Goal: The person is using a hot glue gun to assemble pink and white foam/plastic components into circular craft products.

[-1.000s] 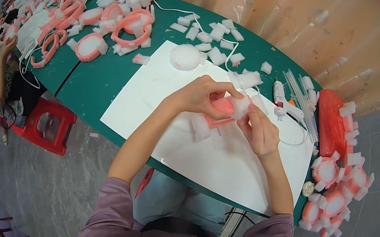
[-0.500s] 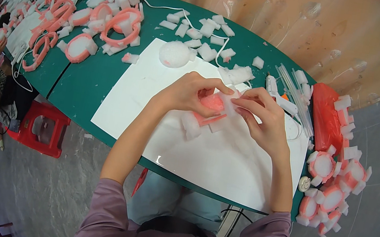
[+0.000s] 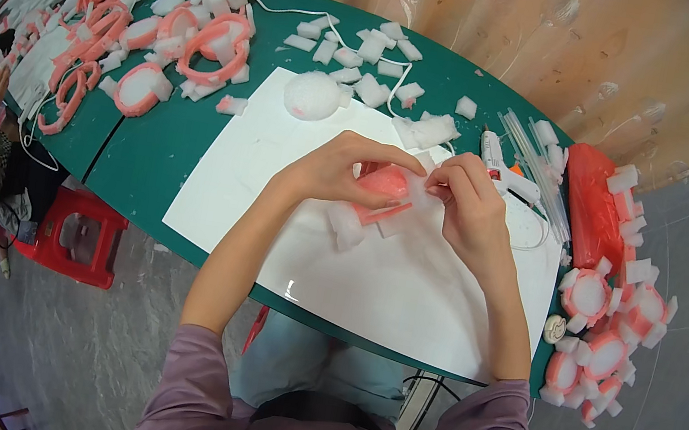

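- The left hand (image 3: 329, 171) curls closed around a pink foam ring with white foam blocks stuck round its rim (image 3: 380, 194), holding it just above the white sheet (image 3: 405, 289) that covers the green table (image 3: 145, 154).
- The right hand (image 3: 474, 205) pinches its fingertips shut at the ring's right edge; whether it grips a block or the ring itself I cannot tell.
- Several blocks already sit on this ring, so it seems partly done.
- A cluster of finished pink-and-white rings (image 3: 607, 336) lies at the table's right end, which suggests a good share is complete.
- Loose white foam blocks (image 3: 361, 58) and bare pink rings (image 3: 209, 47) lie well apart across the far side, so plenty looks left.
- A white glue gun (image 3: 503, 169) rests just beyond the right hand.
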Demonstrator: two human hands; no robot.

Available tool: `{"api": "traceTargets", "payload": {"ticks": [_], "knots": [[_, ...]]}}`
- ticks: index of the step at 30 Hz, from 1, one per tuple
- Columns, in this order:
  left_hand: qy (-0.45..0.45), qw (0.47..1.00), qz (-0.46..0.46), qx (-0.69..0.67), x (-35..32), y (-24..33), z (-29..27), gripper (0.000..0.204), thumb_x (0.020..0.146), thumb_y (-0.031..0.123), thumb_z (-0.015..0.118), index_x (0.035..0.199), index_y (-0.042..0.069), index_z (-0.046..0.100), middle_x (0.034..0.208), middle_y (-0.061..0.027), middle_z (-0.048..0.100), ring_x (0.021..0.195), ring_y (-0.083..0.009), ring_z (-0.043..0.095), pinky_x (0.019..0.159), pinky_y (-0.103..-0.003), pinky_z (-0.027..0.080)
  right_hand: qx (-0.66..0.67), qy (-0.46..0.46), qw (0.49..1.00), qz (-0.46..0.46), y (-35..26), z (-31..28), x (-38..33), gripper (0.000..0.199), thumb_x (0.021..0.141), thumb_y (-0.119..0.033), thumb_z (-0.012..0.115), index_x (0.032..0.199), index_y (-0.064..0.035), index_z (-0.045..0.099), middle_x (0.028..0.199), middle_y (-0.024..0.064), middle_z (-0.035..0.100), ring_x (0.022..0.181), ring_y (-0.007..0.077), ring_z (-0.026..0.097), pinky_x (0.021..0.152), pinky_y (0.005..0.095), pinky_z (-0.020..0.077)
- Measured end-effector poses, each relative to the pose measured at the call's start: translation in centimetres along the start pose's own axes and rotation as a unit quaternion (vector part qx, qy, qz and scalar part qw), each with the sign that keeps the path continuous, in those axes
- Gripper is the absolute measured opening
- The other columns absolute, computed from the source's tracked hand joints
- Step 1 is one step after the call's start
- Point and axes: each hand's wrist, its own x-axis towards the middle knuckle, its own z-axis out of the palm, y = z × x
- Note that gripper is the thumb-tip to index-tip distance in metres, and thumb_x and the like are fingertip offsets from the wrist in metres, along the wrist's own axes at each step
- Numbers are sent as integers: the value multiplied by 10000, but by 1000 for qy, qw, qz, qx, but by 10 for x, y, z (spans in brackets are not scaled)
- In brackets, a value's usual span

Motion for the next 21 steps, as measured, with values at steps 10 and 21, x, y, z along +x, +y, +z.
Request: {"api": "traceTargets", "payload": {"ticks": [10, 21], "knots": [[-32, 998, -51, -25, 1, -1, -2, 410, 560, 51, 664, 968, 51, 616, 934, -63, 634, 737, -147, 572, 657, -233, 448, 20, 1, 1000, 12, 3, 8, -3, 212, 624, 166, 506, 795, 44, 478, 809, 115, 457, 724, 234, 519, 626, 299, 465], [-18, 1000, -8, -13, 0, -7, 0, 381, 567, 81, 668, 945, 87, 622, 831, -51, 635, 642, -142, 538, 616, -226, 435, 10, 76, 997, -27, 8, 19, -7, 242, 582, 202, 480, 759, 36, 471, 784, 112, 449, 673, 226, 505, 569, 289, 444]]}}
